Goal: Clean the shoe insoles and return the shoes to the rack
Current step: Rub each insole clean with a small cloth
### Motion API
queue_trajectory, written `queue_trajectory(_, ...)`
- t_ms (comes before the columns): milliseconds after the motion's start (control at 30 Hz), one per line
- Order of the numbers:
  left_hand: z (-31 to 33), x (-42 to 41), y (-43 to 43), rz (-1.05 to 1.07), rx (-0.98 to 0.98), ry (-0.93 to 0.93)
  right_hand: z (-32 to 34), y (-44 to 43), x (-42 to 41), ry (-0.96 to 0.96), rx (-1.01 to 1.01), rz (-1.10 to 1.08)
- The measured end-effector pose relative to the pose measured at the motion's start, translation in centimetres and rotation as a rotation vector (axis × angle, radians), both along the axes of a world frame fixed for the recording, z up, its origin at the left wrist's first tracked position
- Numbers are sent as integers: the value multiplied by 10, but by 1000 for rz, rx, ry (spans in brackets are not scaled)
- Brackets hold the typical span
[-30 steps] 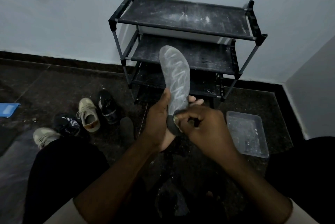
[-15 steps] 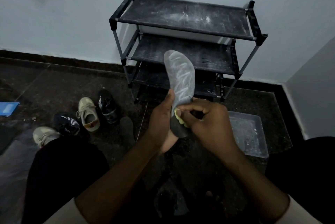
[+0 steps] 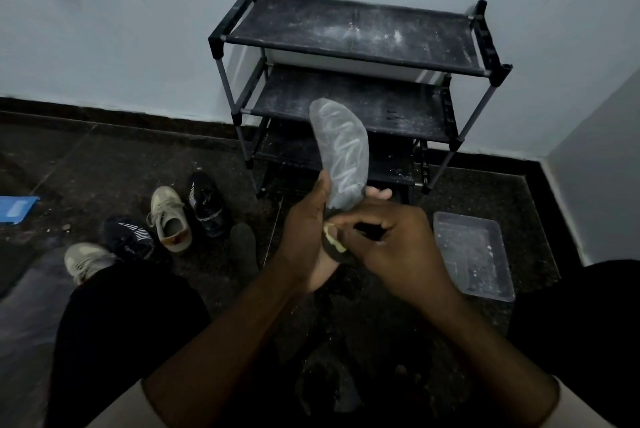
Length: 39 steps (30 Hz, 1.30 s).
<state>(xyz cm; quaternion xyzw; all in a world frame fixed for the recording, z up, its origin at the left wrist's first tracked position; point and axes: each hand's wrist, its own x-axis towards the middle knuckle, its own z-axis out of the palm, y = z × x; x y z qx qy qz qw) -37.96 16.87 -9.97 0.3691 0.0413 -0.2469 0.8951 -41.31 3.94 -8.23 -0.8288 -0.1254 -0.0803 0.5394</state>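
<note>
A grey insole [image 3: 341, 152] streaked with white foam stands upright, and my left hand [image 3: 308, 233] grips its lower end, thumb on the left edge and fingertips showing on the right. My right hand [image 3: 388, 240] pinches a small yellow sponge [image 3: 332, 235] with a dark scrub face against the insole's heel. The black three-shelf shoe rack [image 3: 349, 32] stands against the wall behind, its shelves bare and dusted white. On the floor to the left lie two beige sneakers [image 3: 171, 216] [image 3: 83, 259] and two black sneakers [image 3: 207, 204] [image 3: 130, 237].
A dark insole [image 3: 244, 247] lies on the floor beside the shoes. A clear plastic tray [image 3: 472, 254] sits on the floor at the right. A blue item [image 3: 17, 207] lies at the far left. My knees frame the bottom of the view.
The insole has tilted slightly and my right hand has shifted the sponge along its heel; the yellow side of the sponge now shows more.
</note>
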Motion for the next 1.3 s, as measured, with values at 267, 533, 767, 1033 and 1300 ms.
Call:
queue_trajectory(267, 4, 0, 1, -8, 23, -15, 1, -2, -1, 40, -33, 23)
queue_trajectory(533, 5, 2, 1, 29, -27, -41, 1, -8, 5, 225, 162, -68)
queue_trajectory(767, 2, 13, 8, 52, -78, 5, -2, -8, 2, 275, 201, 61)
queue_trajectory(1033, 1, 15, 9, -30, -70, -2, 4, -13, 7, 82, 123, -97)
queue_trajectory(1300, 0, 11, 7, -41, -44, -42, -3, -12, 7, -128, -280, -185)
